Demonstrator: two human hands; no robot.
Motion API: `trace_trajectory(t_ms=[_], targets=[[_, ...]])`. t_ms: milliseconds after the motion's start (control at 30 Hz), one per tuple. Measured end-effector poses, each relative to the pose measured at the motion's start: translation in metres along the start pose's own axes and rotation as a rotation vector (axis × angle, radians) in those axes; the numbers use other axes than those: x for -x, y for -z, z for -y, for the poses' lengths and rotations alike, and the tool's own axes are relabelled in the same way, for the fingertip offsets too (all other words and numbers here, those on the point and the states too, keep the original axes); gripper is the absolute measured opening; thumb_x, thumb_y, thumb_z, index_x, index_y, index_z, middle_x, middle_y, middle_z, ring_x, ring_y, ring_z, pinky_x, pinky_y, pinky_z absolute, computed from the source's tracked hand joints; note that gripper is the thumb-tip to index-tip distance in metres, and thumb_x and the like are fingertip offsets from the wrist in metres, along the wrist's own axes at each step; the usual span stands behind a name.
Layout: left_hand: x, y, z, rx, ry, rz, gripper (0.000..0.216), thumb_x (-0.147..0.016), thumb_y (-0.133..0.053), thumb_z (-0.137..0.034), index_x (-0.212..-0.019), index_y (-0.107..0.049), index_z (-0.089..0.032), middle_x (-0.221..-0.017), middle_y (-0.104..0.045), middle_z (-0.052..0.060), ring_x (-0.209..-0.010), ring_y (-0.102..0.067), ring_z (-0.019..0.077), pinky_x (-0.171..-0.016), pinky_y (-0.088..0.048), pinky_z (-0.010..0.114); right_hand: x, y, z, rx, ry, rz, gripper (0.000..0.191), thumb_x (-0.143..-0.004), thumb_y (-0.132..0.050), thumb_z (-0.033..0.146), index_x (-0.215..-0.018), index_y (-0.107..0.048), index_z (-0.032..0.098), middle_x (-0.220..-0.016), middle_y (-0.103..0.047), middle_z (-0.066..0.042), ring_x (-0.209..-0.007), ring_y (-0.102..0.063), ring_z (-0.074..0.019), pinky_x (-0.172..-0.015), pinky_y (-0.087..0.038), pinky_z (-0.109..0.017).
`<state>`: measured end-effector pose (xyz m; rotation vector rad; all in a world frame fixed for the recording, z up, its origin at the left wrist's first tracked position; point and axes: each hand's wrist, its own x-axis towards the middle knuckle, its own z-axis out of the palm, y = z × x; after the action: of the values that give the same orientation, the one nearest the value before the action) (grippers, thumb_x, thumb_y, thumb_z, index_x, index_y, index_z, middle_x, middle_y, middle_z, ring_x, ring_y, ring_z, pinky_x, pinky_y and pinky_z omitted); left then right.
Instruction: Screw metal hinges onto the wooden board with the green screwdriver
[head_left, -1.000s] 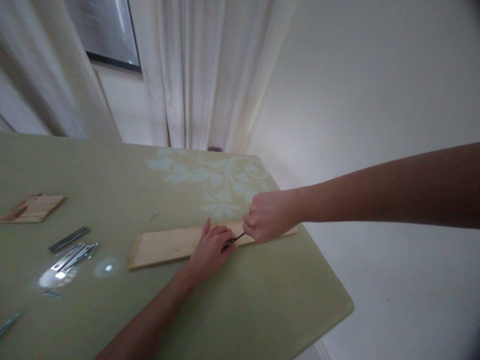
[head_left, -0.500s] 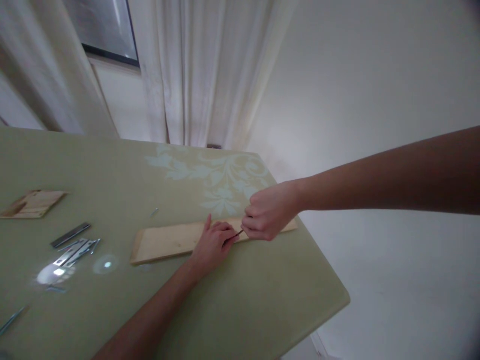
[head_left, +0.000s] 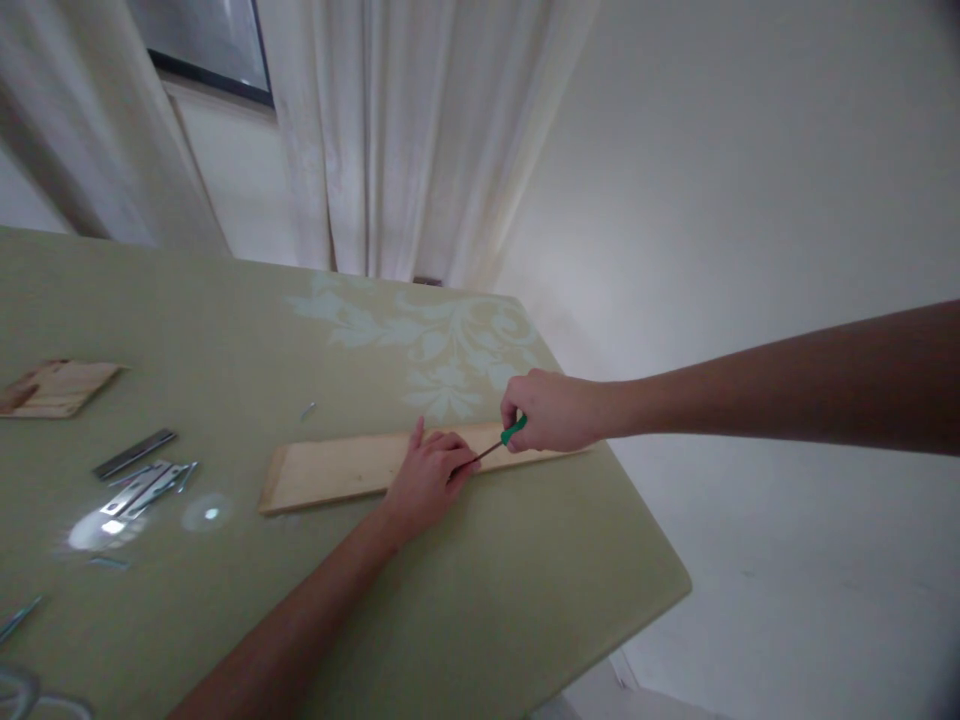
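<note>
A long pale wooden board (head_left: pixel 322 474) lies flat on the table. My left hand (head_left: pixel 427 478) rests on its middle, little finger sticking out, thumb and forefinger pinched together at the tip of a screwdriver (head_left: pixel 513 430). Whatever those fingertips hold is hidden. The screwdriver has a green handle and a thin dark shaft, slanting down to the left. Around its handle my right hand (head_left: pixel 553 410) is closed, above the board's right part.
The green table (head_left: pixel 525 570) ends at a corner on the right, near a white wall. At left lie metal hinges (head_left: pixel 142 490), a dark metal strip (head_left: pixel 135 454), a small wooden piece (head_left: pixel 64 388) and pointed metal pieces. A tiny screw-like piece (head_left: pixel 308 410) lies behind the board.
My right hand has drawn back to the right and turned, so the screwdriver's green handle and more of its shaft now show. My left hand stays on the board. The view has shifted slightly.
</note>
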<state>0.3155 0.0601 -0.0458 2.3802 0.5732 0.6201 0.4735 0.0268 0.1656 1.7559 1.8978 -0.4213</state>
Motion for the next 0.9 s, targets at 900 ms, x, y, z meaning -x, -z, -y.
trace_trajectory(t_ms=[900], targets=[[-0.001,-0.001,-0.003,0.014,0.014,-0.006,0.027,-0.105,-0.054,-0.029,-0.089,-0.074,-0.024,-0.096,-0.073,0.001,-0.103,-0.066,0.0226,-0.127,-0.010,0.062,-0.012,0.027,0.000,0.515,0.395,-0.004,0.022,-0.094,-0.067,0.033,-0.106,-0.075,0.016,-0.090,-0.075,-0.010,-0.076,-0.069,-0.0216,-0.058,-0.037,-0.028]])
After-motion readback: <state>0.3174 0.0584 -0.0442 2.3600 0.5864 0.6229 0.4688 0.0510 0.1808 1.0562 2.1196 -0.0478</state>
